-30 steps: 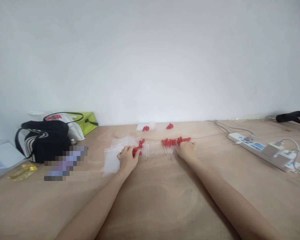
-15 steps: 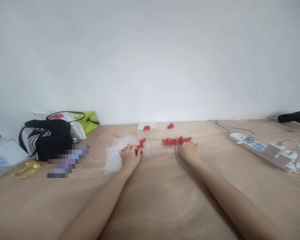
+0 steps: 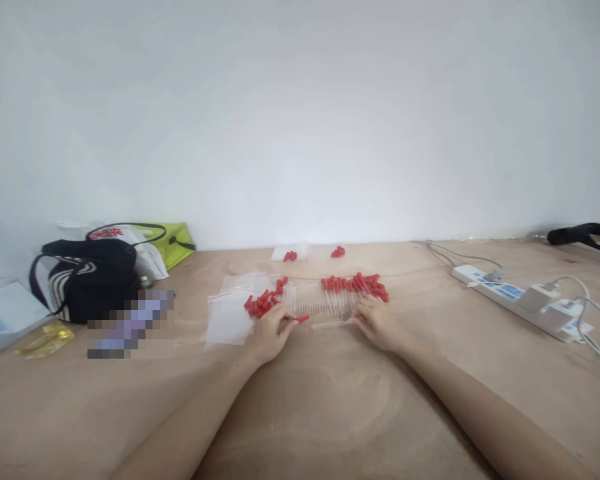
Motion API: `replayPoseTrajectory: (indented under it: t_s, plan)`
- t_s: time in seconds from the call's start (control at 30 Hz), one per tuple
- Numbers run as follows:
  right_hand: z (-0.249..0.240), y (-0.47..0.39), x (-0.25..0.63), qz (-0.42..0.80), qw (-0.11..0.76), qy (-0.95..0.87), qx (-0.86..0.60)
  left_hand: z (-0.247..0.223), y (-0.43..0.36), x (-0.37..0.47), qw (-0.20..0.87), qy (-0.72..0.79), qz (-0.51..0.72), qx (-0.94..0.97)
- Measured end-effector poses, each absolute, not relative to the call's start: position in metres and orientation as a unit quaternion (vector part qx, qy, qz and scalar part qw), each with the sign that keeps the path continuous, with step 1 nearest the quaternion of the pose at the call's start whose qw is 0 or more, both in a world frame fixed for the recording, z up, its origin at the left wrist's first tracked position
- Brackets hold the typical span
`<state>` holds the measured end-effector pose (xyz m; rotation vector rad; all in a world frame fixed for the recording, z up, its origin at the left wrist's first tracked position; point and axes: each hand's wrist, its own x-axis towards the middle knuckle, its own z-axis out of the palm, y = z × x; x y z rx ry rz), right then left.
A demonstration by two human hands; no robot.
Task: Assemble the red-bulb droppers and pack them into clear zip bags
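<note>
A pale, plain wall (image 3: pixel 300 120) filled the upper half of the view. Below it spread a light wooden table (image 3: pixel 300 413), with a person's two bare forearms reaching in from the bottom edge. At far left sat a black bag (image 3: pixel 103 293) with white stripes, a yellow-green bag (image 3: pixel 181 245) behind it. On the right, a white power strip (image 3: pixel 505 293) lay at a slant, with white plugs and grey cables.

Near the middle, thin clear plastic sheets (image 3: pixel 227 323) lay flat, overlapping, to the left of the left hand. Between and beyond the hands stretched a row of thin clear tubes (image 3: pixel 315 297), side by side; red ends (image 3: pixel 336 284) showed at the far side of its right part.

The right hand (image 3: pixel 377 320) had its fingers closed on one clear tube (image 3: pixel 330 325), which pointed left, nearly level. The left hand (image 3: pixel 273 333) had thumb and fingers pinched together on one small red piece (image 3: pixel 303 319), its tip pointing right toward the tube, a small gap between them.

A red heap (image 3: pixel 375 285) lay just beyond the right hand, and a smaller one (image 3: pixel 260 303) just beyond the left. Two little red clusters, one left (image 3: pixel 290 256) and one right (image 3: pixel 339 252), rested near the wall.
</note>
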<state>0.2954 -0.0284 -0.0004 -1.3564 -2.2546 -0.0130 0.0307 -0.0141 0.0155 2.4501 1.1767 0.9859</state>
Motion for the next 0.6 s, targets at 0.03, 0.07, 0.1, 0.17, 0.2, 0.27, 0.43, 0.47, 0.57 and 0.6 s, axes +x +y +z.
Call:
replayPoseTrajectory:
  t_s: [0.03,0.07,0.1,0.17,0.2,0.27,0.43,0.47,0.57,0.6]
  plan:
    - [-0.001,-0.03,0.294,0.004,0.249,-0.84,-0.482,0.016,-0.017,0.032,0.142,0.398,0.316,0.849]
    - [-0.001,-0.031,0.292,0.011,0.246,-0.846,-0.472,0.016,-0.02,0.033,0.151,0.4,0.299,0.853]
    - [-0.001,-0.033,0.291,0.017,0.244,-0.85,-0.466,0.017,-0.022,0.034,0.156,0.405,0.287,0.854]
    - [0.001,-0.035,0.289,0.034,0.245,-0.853,-0.46,0.017,-0.025,0.036,0.161,0.414,0.279,0.852]
    - [0.002,-0.036,0.287,0.045,0.249,-0.852,-0.458,0.017,-0.026,0.036,0.162,0.415,0.28,0.85]
    - [0.003,-0.038,0.281,0.069,0.258,-0.85,-0.455,0.015,-0.026,0.038,0.16,0.411,0.28,0.853]
    - [0.004,-0.043,0.259,0.104,0.246,-0.84,-0.471,0.009,-0.025,0.043,0.142,0.379,0.272,0.873]
    - [0.003,-0.044,0.256,0.107,0.239,-0.837,-0.48,0.008,-0.025,0.044,0.138,0.376,0.273,0.874]
    - [0.001,-0.045,0.25,0.101,0.228,-0.829,-0.5,0.007,-0.024,0.046,0.132,0.376,0.283,0.872]
    - [0.0,-0.045,0.25,0.098,0.231,-0.826,-0.505,0.008,-0.024,0.046,0.134,0.381,0.287,0.869]
